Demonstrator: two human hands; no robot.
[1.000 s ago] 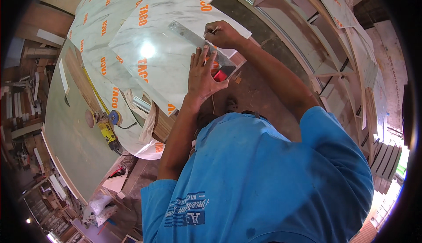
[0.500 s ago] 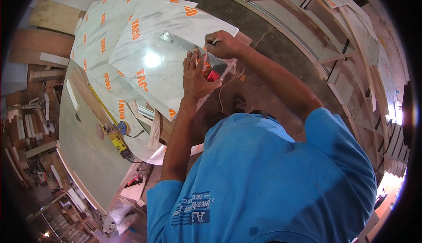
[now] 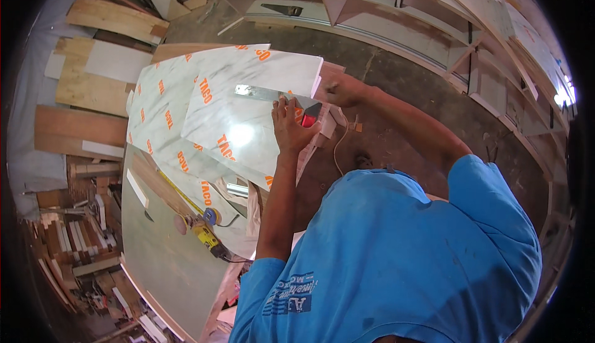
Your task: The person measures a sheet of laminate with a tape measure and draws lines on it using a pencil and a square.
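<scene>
A try square (image 3: 254, 92) with a steel blade and a red and black handle lies on the white marble-patterned sheet (image 3: 214, 120), which carries orange print. My left hand (image 3: 288, 126) presses the square down, fingers stretched over the blade and thumb by the handle. Just past the sheet's right edge, close to the end of the square, my right hand (image 3: 344, 90) is closed. Whatever it grips is too small and hidden to make out.
On the grey-green board (image 3: 167, 268) at the left sit a yellow angle grinder (image 3: 207, 239), a blue disc-shaped tool (image 3: 211, 216) and an extended yellow tape measure (image 3: 180, 192). Wooden cabinet frames (image 3: 372, 14) stand at the far right. Wood offcuts (image 3: 74, 237) pile up on the left.
The view has shifted, so the scene sits lower and to the right. My right hand has moved from over the square to beyond the sheet's right edge. My left hand keeps pressing.
</scene>
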